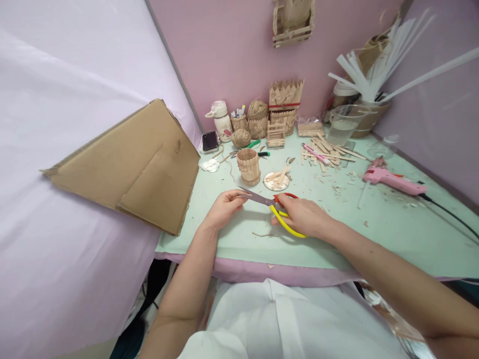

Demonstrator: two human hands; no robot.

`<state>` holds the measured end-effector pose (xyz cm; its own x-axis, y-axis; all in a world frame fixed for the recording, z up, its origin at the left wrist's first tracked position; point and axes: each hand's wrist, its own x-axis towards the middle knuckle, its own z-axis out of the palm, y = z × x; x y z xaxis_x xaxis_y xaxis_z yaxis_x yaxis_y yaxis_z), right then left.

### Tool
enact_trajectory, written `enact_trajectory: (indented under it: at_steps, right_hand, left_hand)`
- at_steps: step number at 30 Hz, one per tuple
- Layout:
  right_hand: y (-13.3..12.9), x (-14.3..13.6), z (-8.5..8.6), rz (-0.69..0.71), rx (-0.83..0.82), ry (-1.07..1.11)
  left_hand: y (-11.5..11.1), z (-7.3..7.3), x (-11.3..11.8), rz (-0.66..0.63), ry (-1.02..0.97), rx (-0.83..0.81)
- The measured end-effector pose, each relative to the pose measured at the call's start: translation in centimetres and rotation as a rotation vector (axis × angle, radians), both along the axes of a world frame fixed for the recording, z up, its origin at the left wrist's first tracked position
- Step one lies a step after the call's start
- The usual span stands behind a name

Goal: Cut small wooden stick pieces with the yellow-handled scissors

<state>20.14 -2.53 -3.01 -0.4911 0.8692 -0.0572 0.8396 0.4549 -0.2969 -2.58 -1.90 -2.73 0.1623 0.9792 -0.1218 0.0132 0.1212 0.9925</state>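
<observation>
My right hand (299, 214) grips a pair of scissors (263, 198) with red and yellow handles, its blades parted and pointing left. Close to the blade tips, my left hand (226, 205) is closed in a pinch on something small that I cannot make out. Just beyond the blades stands a small round cup (249, 167) covered in wooden stick pieces. Beside it, a round white lid (277, 180) carries cut bits of stick. A short piece of twine (264, 234) lies on the table below the scissors.
A pink glue gun (392, 179) with a black cord lies at right. Loose craft sticks (327, 152) and a pink cutter (315, 153) are farther back. Twine balls (240, 137), a white bottle (221, 122) and a plastic cup of water (342, 127) stand behind. Folded cardboard (149, 164) leans at left.
</observation>
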Motion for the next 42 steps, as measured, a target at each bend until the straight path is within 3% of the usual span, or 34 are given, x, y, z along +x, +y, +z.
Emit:
enact_trajectory:
  at_steps: [10,22,30,38,42]
  right_hand:
    - [0.0,0.0,-0.1,0.022,0.011,0.005]
    - [0.0,-0.2,0.1,0.03,-0.017,-0.024]
    - [0.9,0.4,-0.1,-0.07,-0.161,0.267]
    - [1.3,0.3,-0.5,-0.126,-0.134,0.358]
    - [0.9,0.3,0.2,-0.136,-0.12,0.357]
  left_hand:
    - [0.0,0.0,-0.1,-0.064,-0.135,-0.031]
    - [0.1,0.2,-1.0,-0.124,0.017,-0.035]
    - [0.0,0.5,-0.8,-0.062,-0.057,-0.048]
    - [0.3,0.4,-0.2,0.012,-0.198,-0.024]
    - [0.4,0.2,-0.3,0.07,-0.266,-0.005]
